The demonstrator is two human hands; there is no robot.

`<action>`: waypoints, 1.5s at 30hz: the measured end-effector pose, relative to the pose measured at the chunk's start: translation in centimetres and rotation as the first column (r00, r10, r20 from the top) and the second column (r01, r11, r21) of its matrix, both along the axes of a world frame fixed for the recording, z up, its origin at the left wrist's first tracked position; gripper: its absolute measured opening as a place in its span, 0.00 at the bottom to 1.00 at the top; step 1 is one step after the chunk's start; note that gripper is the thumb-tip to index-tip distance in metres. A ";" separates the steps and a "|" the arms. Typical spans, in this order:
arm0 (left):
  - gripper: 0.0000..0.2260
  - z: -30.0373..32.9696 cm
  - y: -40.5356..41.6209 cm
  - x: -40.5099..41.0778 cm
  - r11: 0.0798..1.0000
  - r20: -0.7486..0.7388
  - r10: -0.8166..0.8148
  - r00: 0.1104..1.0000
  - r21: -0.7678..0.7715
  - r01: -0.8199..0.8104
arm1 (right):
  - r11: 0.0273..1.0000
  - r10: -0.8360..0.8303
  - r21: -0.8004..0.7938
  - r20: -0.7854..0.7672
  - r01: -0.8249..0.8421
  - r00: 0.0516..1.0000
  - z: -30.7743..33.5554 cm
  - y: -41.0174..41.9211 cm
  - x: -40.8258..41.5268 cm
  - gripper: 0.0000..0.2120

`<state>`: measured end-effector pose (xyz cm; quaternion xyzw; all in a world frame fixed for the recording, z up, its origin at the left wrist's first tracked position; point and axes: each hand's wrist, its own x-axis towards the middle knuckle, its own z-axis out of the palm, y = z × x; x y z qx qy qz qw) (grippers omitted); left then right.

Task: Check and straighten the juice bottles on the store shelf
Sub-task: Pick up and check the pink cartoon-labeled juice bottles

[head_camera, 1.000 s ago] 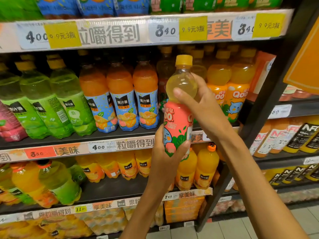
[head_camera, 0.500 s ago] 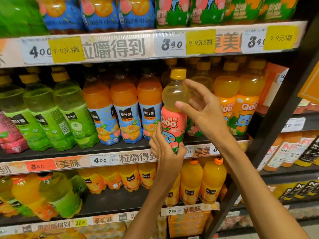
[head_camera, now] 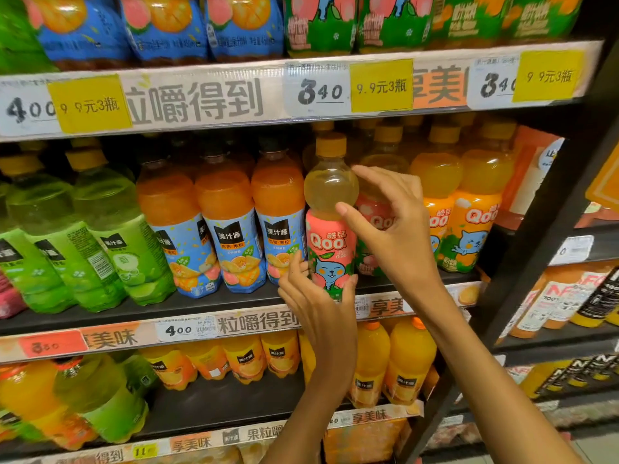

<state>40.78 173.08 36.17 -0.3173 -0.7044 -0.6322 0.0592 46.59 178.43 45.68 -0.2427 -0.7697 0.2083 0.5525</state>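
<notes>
A Qoo juice bottle (head_camera: 330,249) with a pink label, pale yellow juice and a yellow cap stands upright at the front edge of the middle shelf (head_camera: 207,301). My left hand (head_camera: 318,303) wraps around its base from below, thumb on the right side and fingers on the left. My right hand (head_camera: 392,229) hovers at the bottle's upper half with the fingers spread. Its thumb tip rests on the front near the top of the label, and its index fingertip is beside the round shoulder.
Orange juice bottles with blue labels (head_camera: 231,229) stand close on the left, then green ones (head_camera: 110,236). Orange Qoo bottles (head_camera: 469,212) stand on the right. The upper shelf's price strip (head_camera: 301,92) hangs just above the cap. A black upright (head_camera: 549,236) bounds the right side.
The bottle has gone from mid-air in front of the shelf back onto the middle shelf. My right hand's grip on its top has loosened into spread fingers, and my left hand has stayed on the base.
</notes>
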 end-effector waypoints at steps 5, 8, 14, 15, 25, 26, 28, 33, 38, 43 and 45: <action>0.32 -0.2 0.6 -0.2 0.989 -0.132 0.088 0.987 -0.103 -0.102 | 0.997 -0.072 0.020 -0.019 0.073 0.997 -0.4 0.7 -0.6 0.20; 0.32 0.1 1.1 0.1 0.983 -0.162 0.119 0.980 -0.117 -0.139 | 0.988 -0.137 0.067 -0.045 0.140 0.990 -0.7 1.0 -1.0 0.20; 0.31 0.4 1.7 0.5 0.972 -0.210 0.147 0.966 -0.150 -0.181 | 0.933 -0.294 0.203 -0.045 0.297 0.955 -0.8 1.3 -1.9 0.17; 0.31 0.4 1.7 0.6 0.970 -0.219 0.144 0.965 -0.164 -0.182 | 0.930 -0.302 0.204 -0.050 0.305 0.952 -0.8 1.3 -2.0 0.17; 0.31 0.3 0.9 0.5 0.969 -0.237 0.097 0.967 -0.201 -0.146 | 0.942 -0.288 0.157 -0.067 0.296 0.955 -0.7 1.2 -0.6 0.18; 0.31 0.3 0.9 0.5 0.967 -0.245 0.095 0.965 -0.206 -0.147 | 0.926 -0.339 0.154 -0.071 0.346 0.938 -0.6 1.4 -0.3 0.19; 0.31 0.4 1.0 0.6 0.963 -0.262 0.094 0.961 -0.220 -0.155 | 0.875 -0.459 0.165 -0.020 0.455 0.888 -0.3 1.9 0.2 0.21; 0.33 0.4 0.5 1.1 0.957 -0.252 0.070 0.965 -0.255 -0.136 | 0.783 -0.588 0.300 0.071 0.545 0.806 -0.1 2.3 0.6 0.21; 0.33 0.1 -0.8 1.8 0.979 -0.206 0.009 0.978 -0.199 -0.051 | 0.877 -0.448 0.213 0.038 0.431 0.893 -0.2 1.9 1.4 0.26; 0.29 0.3 -1.9 2.0 0.989 -0.195 -0.087 0.977 -0.134 0.061 | 0.983 -0.155 0.096 -0.016 0.156 0.988 -0.6 0.4 2.8 0.32; 0.30 0.4 -2.3 2.0 0.978 -0.155 -0.182 0.971 -0.132 0.163 | 0.996 -0.071 0.059 -0.024 0.072 0.997 -0.6 -0.2 3.3 0.31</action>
